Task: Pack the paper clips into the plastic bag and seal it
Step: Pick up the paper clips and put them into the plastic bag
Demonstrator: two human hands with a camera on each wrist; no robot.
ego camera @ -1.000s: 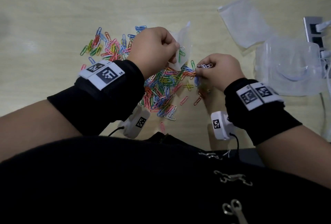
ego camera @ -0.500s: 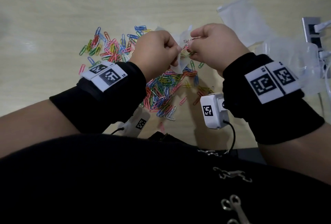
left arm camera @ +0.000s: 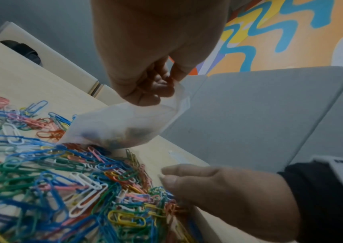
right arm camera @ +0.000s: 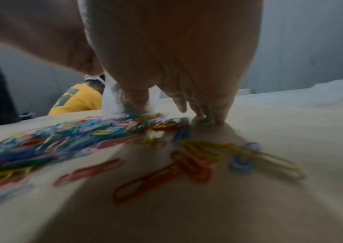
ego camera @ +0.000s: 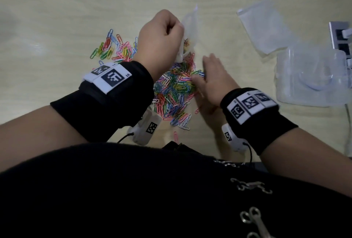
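A heap of coloured paper clips point(ego camera: 175, 89) point(left arm camera: 87, 180) point(right arm camera: 83, 133) lies on the pale wooden table. My left hand point(ego camera: 162, 37) point(left arm camera: 145, 78) pinches the top edge of a small clear plastic bag point(ego camera: 187, 34) point(left arm camera: 122, 125), which hangs just above the heap with a few clips inside. My right hand point(ego camera: 211, 77) point(left arm camera: 218, 189) reaches down at the heap's right edge, fingers extended, their tips touching clips on the table point(right arm camera: 206, 116). Whether it holds a clip is hidden.
A second empty plastic bag point(ego camera: 264, 28) lies at the back right. A clear plastic box point(ego camera: 312, 77) sits at the right with a power strip point(ego camera: 341, 37) behind it. More clips point(ego camera: 112, 49) are scattered to the left. A stray pink clip point(ego camera: 175, 135) lies near my body.
My right hand went up from the heap to the bag's mouth, then came back down to the clips with its fingers spread. The left hand kept hold of the bag and lifted it slightly.
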